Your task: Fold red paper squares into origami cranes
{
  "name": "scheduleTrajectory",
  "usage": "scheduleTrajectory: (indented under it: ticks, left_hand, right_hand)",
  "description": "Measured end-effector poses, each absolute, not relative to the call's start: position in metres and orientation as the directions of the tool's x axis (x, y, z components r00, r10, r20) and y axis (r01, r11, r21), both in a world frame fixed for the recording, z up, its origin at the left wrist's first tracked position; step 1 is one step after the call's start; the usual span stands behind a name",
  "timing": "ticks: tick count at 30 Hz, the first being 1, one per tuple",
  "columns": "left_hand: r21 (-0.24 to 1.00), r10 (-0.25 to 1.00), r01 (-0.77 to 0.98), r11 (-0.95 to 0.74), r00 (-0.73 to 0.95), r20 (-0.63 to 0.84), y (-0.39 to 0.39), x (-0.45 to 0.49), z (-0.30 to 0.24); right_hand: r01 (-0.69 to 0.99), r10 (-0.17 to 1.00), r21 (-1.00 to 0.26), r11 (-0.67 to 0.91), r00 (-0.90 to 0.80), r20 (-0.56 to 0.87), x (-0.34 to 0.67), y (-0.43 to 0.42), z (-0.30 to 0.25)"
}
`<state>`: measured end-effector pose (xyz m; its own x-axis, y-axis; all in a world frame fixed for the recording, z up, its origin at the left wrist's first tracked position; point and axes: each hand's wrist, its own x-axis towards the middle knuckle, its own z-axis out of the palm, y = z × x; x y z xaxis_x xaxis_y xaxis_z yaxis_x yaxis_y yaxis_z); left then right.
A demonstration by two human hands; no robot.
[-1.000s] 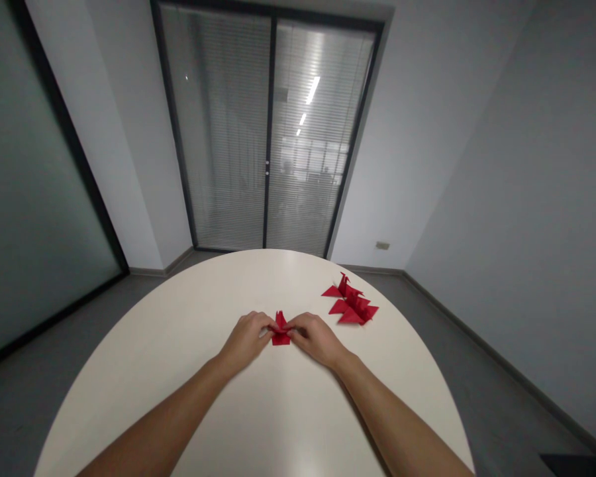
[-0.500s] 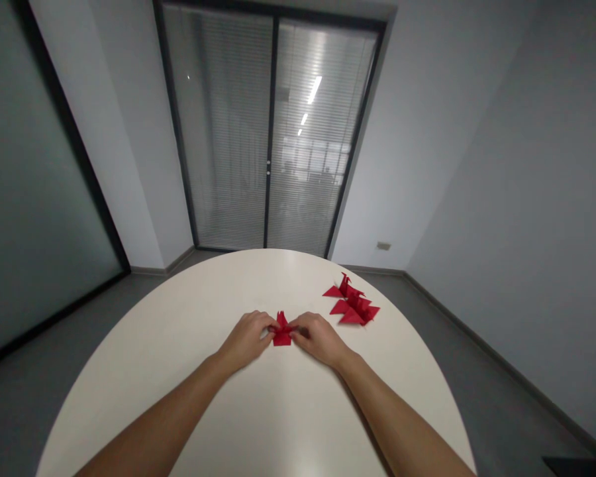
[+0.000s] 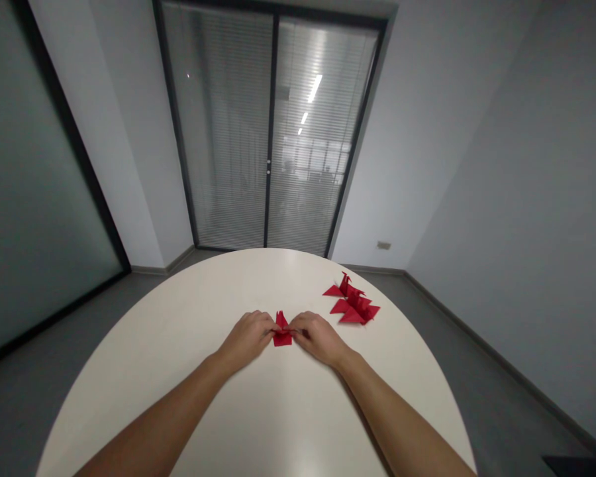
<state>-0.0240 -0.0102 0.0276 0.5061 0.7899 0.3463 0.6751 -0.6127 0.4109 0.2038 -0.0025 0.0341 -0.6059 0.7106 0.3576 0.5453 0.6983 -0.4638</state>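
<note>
A small piece of folded red paper lies on the white table, its narrow split tips pointing away from me and a flat, square-cut part facing me. My left hand pinches its left side between thumb and fingers. On the opposite side, my right hand has its thumb and fingers closed on the paper's right edge. Fingertips cover both sides of the fold. To the right of my right hand sit several finished red origami cranes, bunched together with wings spread; I cannot tell exactly how many.
The round white table fills the lower view, with its edge curving around on both sides. Beyond it stand glass doors with blinds. Pale walls and a grey floor surround the table.
The fingers of my left hand have closed further over the paper's left side, and the gap between thumb and finger has narrowed. My right hand's fingers have shifted slightly; the cranes stay put.
</note>
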Motion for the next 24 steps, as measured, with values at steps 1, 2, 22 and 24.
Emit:
scheduleTrajectory:
  ticks: [1, 2, 22, 24]
  left_hand:
    - [0.397, 0.785, 0.678, -0.619, 0.518, 0.34, -0.011, -0.025, 0.028]
    - [0.382, 0.78, 0.681, -0.625, 0.527, 0.336, -0.011, -0.025, 0.029]
    - [0.277, 0.77, 0.726, -0.63, 0.535, 0.348, -0.02, -0.022, 0.034]
    - [0.278, 0.777, 0.732, -0.622, 0.531, 0.339, -0.021, -0.022, 0.035]
  right_hand:
    - [0.542, 0.705, -0.46, 0.703, -0.614, 0.355, 0.205, -0.002, 0.034]
    - [0.539, 0.7, -0.456, 0.708, -0.621, 0.353, 0.206, -0.002, 0.033]
    - [0.604, 0.725, -0.4, 0.689, -0.576, 0.379, 0.198, -0.008, 0.036]
    - [0.605, 0.725, -0.398, 0.689, -0.576, 0.379, 0.199, -0.008, 0.035]
